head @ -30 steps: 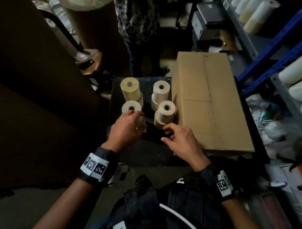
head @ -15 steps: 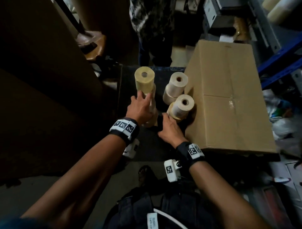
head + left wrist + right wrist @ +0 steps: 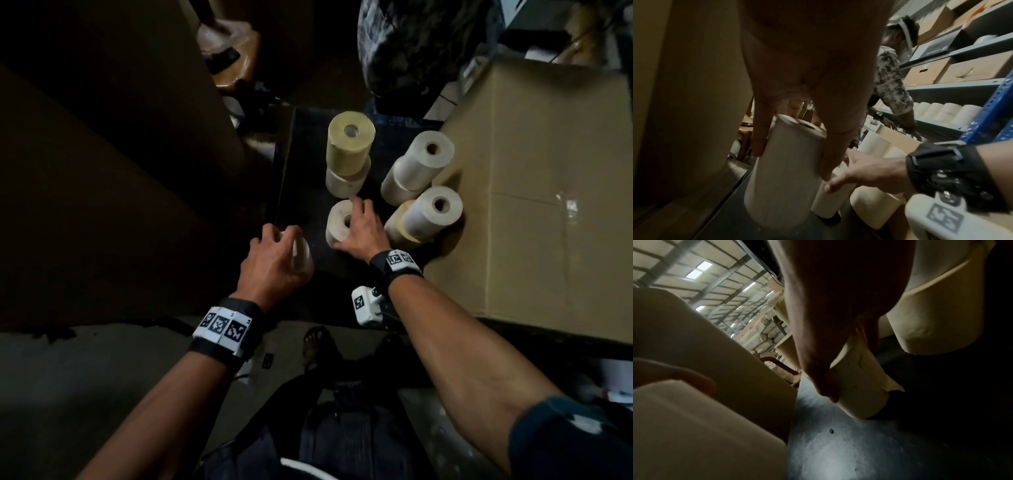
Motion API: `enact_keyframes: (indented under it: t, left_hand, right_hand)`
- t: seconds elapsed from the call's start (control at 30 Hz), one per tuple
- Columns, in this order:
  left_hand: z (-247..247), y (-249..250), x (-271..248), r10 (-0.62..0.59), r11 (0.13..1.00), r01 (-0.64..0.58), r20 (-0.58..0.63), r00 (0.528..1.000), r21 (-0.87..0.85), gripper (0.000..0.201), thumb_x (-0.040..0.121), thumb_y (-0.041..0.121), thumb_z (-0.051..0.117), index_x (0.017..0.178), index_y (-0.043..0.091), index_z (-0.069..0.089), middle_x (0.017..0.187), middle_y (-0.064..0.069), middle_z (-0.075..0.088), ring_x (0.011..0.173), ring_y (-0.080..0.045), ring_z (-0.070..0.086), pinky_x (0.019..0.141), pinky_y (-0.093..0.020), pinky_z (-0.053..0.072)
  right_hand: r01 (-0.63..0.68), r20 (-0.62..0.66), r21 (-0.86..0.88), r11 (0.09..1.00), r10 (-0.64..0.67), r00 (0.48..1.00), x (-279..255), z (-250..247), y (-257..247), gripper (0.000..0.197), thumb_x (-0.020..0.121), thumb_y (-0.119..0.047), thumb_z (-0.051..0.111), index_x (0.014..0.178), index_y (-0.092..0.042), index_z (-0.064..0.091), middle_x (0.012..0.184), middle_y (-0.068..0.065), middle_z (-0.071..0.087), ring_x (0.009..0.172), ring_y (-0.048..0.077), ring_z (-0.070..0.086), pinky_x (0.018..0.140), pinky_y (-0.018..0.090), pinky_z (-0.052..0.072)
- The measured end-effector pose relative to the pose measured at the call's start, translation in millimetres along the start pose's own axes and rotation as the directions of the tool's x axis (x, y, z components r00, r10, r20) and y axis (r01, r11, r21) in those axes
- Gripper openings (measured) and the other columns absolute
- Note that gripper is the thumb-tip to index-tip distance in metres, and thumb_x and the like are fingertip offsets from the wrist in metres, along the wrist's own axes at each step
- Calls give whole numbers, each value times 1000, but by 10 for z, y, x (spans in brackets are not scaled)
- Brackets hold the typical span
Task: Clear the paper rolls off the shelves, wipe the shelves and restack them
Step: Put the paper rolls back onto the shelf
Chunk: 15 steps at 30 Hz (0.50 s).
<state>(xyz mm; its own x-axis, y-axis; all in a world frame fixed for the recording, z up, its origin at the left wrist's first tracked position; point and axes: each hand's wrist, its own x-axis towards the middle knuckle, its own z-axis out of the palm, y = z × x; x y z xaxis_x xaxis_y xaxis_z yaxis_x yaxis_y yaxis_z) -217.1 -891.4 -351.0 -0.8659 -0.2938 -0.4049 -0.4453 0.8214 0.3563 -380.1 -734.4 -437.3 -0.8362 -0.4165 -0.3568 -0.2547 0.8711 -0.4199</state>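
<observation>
Both hands have parted since half a second ago: the left hand has drawn back toward the near left edge of the dark platform, its fingers curled round a white paper roll held upright, thumb and fingers clamped on its sides in the left wrist view, where the same roll stands with its base on or just above the dark surface; which, the frames do not settle. Meanwhile the right hand has reached forward and now grips a second white roll standing on the platform, fingers over its top rim, thumb down its near side. Just behind it rises a two-high stack, a yellowish roll atop a white one. To the right, two more stacked pairs lean against a large cardboard box that crowds the platform's right edge. A tall brown cardboard mass hems in the left side. Beyond the rolls stands a second person in a patterned shirt, bent toward grey metal shelving lined with more pale rolls and boxes
</observation>
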Motion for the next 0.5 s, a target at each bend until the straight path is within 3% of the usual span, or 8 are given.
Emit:
enact_keyframes:
  t: [0.2,0.37,0.5]
  left_hand:
    - [21,32,-113,46,999,-46,2,999,-3,73,80,51,79,141,35,41,130,-7,40,112,-37,51,75,-48,53]
    - [76,271,-226,108,994,-109,54,993,18,72,83,45,78,143,31,41,132,-10,40,114,-42,51,83,-53,54]
    - [284,492,-380,180,981,-189,132,975,53,79,74,49,83,138,36,38,129,-6,38,114,-39,51,79,-50,53]
  right_hand:
    - [-69,-28,4,998,69,997,-507,-98,54,104,52,-42,97,134,-14,41,128,9,46,115,34,57,94,43,53]
    - [-157,-54,104,982,163,985,-1427,-83,262,105,54,-41,97,140,-21,39,133,5,45,118,33,57,95,44,53]
    - [-230,-74,151,961,243,967,-2123,-24,504,108,51,-43,96,140,-24,39,131,2,45,116,29,56,95,41,53]
